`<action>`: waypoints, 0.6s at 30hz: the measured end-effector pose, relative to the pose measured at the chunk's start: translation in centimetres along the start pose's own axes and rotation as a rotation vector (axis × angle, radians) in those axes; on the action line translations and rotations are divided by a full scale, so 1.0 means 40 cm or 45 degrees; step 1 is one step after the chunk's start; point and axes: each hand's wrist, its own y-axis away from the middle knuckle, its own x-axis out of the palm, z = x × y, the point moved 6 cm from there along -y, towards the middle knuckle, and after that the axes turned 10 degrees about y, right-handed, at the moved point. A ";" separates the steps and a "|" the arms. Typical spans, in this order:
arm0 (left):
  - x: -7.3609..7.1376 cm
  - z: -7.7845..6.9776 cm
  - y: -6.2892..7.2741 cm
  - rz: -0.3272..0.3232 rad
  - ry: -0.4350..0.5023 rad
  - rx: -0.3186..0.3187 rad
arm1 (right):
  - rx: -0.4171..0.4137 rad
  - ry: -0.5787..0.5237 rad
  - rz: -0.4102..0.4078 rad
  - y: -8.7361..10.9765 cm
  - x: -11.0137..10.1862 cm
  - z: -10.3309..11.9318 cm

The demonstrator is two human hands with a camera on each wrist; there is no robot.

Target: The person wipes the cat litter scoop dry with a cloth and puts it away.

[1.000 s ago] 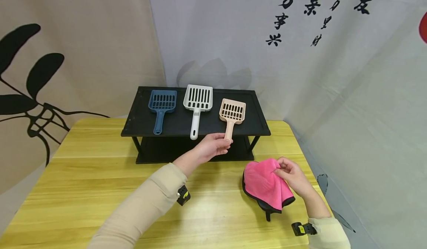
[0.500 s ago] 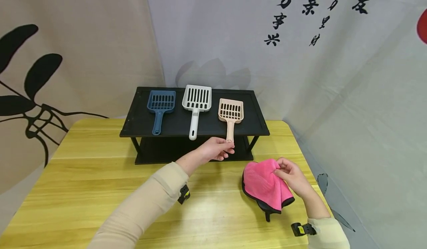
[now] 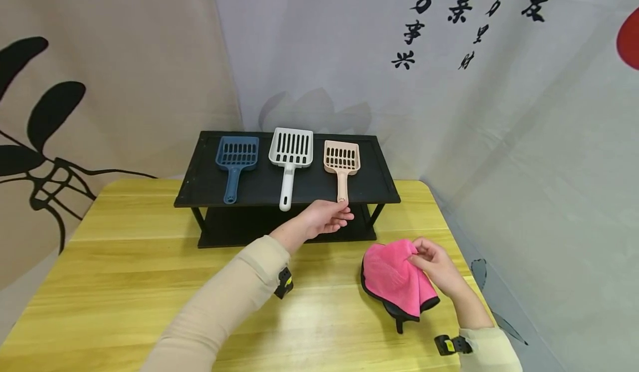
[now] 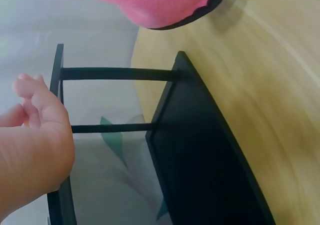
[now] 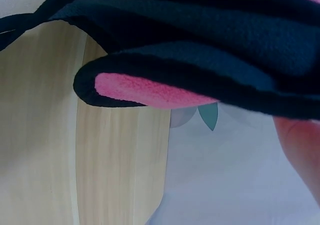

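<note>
My left hand [image 3: 326, 218] pinches the handle end of a beige litter scoop [image 3: 341, 158] at the front edge of a black two-tier rack [image 3: 369, 194]. The scoop's slotted head lies over the rack's top, at the right. To its left lie a white litter scoop [image 3: 291, 150] and a blue litter scoop [image 3: 237, 156], handles toward me. My right hand [image 3: 436, 264] pinches a pink cloth [image 3: 394, 275] with a dark underside and black edging, bunched near the table's right side. In the right wrist view the folded cloth [image 5: 150, 90] hides most of the fingers.
The rack stands at the back of a wooden table [image 3: 125, 283], its lower shelf [image 4: 200, 150] close above the tabletop. A printed curtain [image 3: 319, 50] hangs right behind. The table's right edge runs beside my right forearm.
My left hand first draws the beige scoop slightly toward me, then pushes it back and straightens it on the rack. The right hand and cloth stay in place; the view shifts slightly.
</note>
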 end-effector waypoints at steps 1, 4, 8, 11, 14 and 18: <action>0.000 0.001 -0.002 -0.001 0.022 -0.004 | 0.002 0.002 -0.001 0.000 0.000 -0.002; 0.001 0.002 -0.006 -0.001 0.104 -0.014 | 0.008 0.008 -0.003 0.000 0.002 -0.005; 0.000 0.004 -0.005 0.021 0.144 -0.013 | 0.019 0.016 -0.012 -0.001 0.001 -0.005; -0.004 0.007 0.004 0.060 0.100 -0.012 | 0.028 0.030 -0.026 -0.002 -0.001 -0.005; -0.013 0.016 0.017 0.102 0.044 -0.016 | 0.033 0.054 -0.050 -0.003 -0.005 -0.005; -0.034 0.036 0.037 0.137 -0.024 -0.021 | 0.031 0.094 -0.093 -0.004 -0.011 -0.005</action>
